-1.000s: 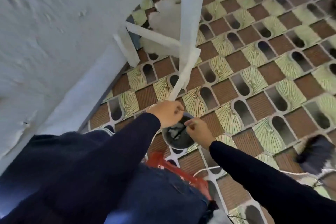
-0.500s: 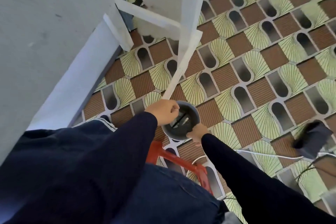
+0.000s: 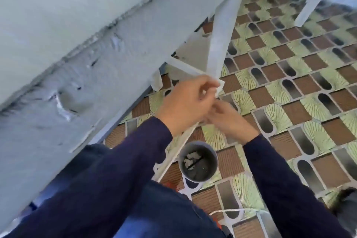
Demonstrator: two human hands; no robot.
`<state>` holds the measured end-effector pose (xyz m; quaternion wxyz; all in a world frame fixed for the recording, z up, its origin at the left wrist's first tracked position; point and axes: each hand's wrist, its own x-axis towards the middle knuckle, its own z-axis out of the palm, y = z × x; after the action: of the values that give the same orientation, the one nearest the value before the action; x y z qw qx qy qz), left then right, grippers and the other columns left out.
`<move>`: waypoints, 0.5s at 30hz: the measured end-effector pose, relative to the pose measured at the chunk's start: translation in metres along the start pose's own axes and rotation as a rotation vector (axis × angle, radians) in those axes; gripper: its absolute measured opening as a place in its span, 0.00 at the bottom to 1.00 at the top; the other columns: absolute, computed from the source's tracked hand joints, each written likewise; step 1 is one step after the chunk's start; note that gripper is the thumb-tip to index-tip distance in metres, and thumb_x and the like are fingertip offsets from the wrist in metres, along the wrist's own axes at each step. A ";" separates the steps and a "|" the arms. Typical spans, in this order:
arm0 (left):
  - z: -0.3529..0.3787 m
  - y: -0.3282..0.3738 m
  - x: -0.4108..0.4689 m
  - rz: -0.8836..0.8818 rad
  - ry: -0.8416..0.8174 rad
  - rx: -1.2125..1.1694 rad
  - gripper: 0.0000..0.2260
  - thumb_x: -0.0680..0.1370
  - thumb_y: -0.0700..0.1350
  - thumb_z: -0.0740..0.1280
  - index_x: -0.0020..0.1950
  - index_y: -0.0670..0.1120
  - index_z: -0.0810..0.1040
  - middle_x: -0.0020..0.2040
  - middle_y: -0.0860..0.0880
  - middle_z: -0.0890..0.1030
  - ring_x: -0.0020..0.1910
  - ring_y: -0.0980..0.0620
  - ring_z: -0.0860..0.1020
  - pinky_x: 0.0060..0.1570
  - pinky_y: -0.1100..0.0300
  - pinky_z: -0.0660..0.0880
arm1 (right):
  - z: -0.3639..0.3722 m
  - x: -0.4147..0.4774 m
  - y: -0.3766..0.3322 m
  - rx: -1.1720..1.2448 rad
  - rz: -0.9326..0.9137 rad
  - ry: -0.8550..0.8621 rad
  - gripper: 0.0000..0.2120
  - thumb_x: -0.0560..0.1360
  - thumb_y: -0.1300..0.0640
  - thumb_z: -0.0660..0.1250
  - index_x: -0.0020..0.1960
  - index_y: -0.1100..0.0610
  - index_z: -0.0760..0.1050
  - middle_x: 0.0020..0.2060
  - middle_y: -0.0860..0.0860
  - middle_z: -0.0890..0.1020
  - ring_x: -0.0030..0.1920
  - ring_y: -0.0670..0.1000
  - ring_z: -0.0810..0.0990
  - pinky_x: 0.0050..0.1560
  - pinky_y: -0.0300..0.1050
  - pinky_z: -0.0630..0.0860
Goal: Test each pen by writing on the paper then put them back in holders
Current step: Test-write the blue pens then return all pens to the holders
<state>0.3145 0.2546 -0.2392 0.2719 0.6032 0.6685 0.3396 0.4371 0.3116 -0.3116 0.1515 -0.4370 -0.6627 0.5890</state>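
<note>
A grey round holder [image 3: 198,160] stands on the patterned floor below my hands, with pale scraps and a thin dark stick-like thing, possibly a pen, inside it. My left hand [image 3: 189,102] is raised above it with fingers curled, and something small and pale shows between thumb and fingers. My right hand [image 3: 229,120] sits just under and behind the left, its fingertips meeting the left hand and mostly hidden. What they hold between them is blurred. No writing paper is in view.
A white table underside and edge [image 3: 96,54] fill the left. Its white leg [image 3: 222,35] and cross braces run down just behind my hands. A white cable [image 3: 228,211] and a red stool part [image 3: 216,220] lie near my lap. A dark object [image 3: 345,205] sits at right.
Both hands have lifted off the grey holder and come together higher up, near the table leg. The holder now stands alone on the floor. The camera has tilted up.
</note>
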 end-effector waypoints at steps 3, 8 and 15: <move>-0.063 0.058 -0.018 0.179 0.228 0.040 0.08 0.80 0.46 0.63 0.54 0.51 0.81 0.47 0.60 0.82 0.43 0.63 0.80 0.47 0.62 0.77 | -0.023 -0.027 -0.088 0.077 -0.236 0.098 0.09 0.81 0.58 0.61 0.58 0.55 0.79 0.47 0.50 0.85 0.43 0.43 0.83 0.43 0.32 0.77; -0.162 0.126 -0.087 0.371 0.568 0.313 0.08 0.80 0.44 0.63 0.52 0.47 0.82 0.46 0.58 0.81 0.45 0.63 0.78 0.42 0.75 0.70 | -0.008 -0.076 -0.204 -0.010 -0.655 0.101 0.10 0.81 0.55 0.61 0.50 0.44 0.79 0.41 0.44 0.84 0.39 0.37 0.80 0.38 0.28 0.73; -0.266 0.105 -0.185 0.132 0.822 0.675 0.08 0.78 0.51 0.61 0.49 0.54 0.80 0.42 0.62 0.78 0.41 0.64 0.79 0.40 0.58 0.78 | 0.085 -0.104 -0.307 -0.274 -0.981 -0.261 0.09 0.80 0.54 0.63 0.51 0.48 0.82 0.39 0.43 0.84 0.40 0.45 0.82 0.42 0.39 0.79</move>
<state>0.1971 0.0419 0.0000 -0.2433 0.5153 0.7526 0.3301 0.3125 0.2012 -0.0212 0.2669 -0.0139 -0.8738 0.4062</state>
